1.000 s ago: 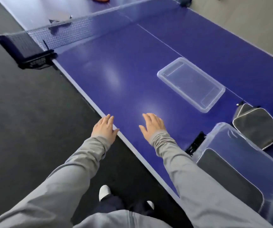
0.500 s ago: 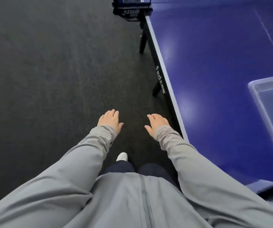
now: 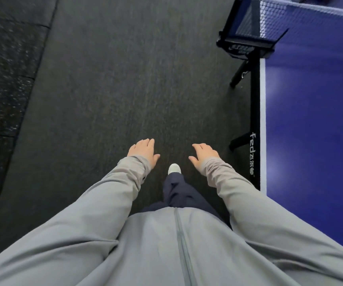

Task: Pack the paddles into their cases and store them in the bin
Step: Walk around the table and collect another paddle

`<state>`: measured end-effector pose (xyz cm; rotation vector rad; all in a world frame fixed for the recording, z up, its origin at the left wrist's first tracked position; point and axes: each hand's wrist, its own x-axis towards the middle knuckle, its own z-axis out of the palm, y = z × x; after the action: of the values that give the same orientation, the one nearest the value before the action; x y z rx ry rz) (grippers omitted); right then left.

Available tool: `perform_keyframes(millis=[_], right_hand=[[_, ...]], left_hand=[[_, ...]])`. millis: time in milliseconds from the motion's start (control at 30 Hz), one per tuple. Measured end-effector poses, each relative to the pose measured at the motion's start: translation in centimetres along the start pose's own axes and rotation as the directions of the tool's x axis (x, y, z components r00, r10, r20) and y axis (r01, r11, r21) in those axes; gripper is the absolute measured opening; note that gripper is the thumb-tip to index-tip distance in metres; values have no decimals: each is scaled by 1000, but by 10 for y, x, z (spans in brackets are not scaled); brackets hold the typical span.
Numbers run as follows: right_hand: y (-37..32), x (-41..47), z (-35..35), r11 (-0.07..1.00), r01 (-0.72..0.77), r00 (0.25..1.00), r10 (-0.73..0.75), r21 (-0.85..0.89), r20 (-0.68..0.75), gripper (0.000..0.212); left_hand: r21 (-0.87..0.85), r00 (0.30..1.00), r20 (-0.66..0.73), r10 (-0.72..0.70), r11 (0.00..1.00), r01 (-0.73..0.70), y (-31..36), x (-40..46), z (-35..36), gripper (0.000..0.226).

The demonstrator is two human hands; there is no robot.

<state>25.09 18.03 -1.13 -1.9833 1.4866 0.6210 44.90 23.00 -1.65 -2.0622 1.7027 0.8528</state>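
The person stands on the floor (image 3: 115, 89), and the desk (image 3: 315, 120) is on their right side. Both hands (image 3: 144, 150) are held out in front of the body, over the floor, side by side and apart. The left one is on the left, and the right hand (image 3: 204, 154) is nearer the desk but not touching it. One shoe (image 3: 174, 168) is on the floor, below and between the hands. The net (image 3: 302, 19) stands across the desk at the far end. Its clamp (image 3: 243, 48) sits on the desk's near edge. A desk leg (image 3: 238, 74) goes down under that clamp. A mat (image 3: 3, 89) lies on the floor far to the left.
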Motion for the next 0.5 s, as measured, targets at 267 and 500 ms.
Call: perform_keyframes(millis=[267, 500], right_hand=[[1, 78, -77, 999, -27, 997, 26, 21, 67, 54], [-33, 154, -138, 999, -35, 995, 33, 18, 97, 54]], left_hand=[[-43, 990, 85, -108, 993, 112, -14, 72, -73, 59], [-51, 986, 114, -118, 991, 124, -48, 152, -140, 56]])
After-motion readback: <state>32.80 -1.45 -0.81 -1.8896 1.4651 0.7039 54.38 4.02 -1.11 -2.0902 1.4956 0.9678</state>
